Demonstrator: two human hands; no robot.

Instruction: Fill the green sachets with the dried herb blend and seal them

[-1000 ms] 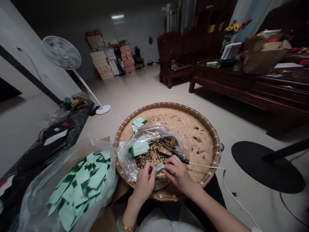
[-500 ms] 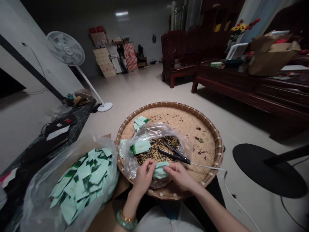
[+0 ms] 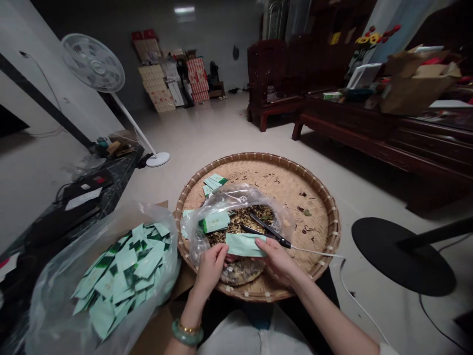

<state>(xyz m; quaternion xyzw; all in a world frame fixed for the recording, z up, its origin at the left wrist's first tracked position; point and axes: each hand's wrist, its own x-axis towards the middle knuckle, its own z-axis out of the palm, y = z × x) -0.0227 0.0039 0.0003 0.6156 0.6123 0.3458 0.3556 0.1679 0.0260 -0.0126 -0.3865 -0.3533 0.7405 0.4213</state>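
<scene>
My left hand (image 3: 210,268) and my right hand (image 3: 277,261) hold a pale green paper packet (image 3: 245,245) by its two ends, stretched flat above a wide bamboo basket (image 3: 258,157). Just beyond the packet, black heat-sealing tongs (image 3: 268,229) with a white cord lie on a clear plastic bag (image 3: 236,197). Loose dried tea (image 3: 240,222) fills that bag, and a green-marked packet (image 3: 216,222) rests on it. A small stack of packets (image 3: 214,182) lies on the basket floor, further from my hands.
To my left, a large clear bag of several green packets (image 3: 121,276) sits in a cardboard box. A black round stand base (image 3: 402,256) is on my right. Further off stand a white fan, dark wooden furniture and stacked cartons.
The packet, curled between my hands before, is now pulled out flat and wide. My hands have moved apart slightly, and the view has shifted a little.
</scene>
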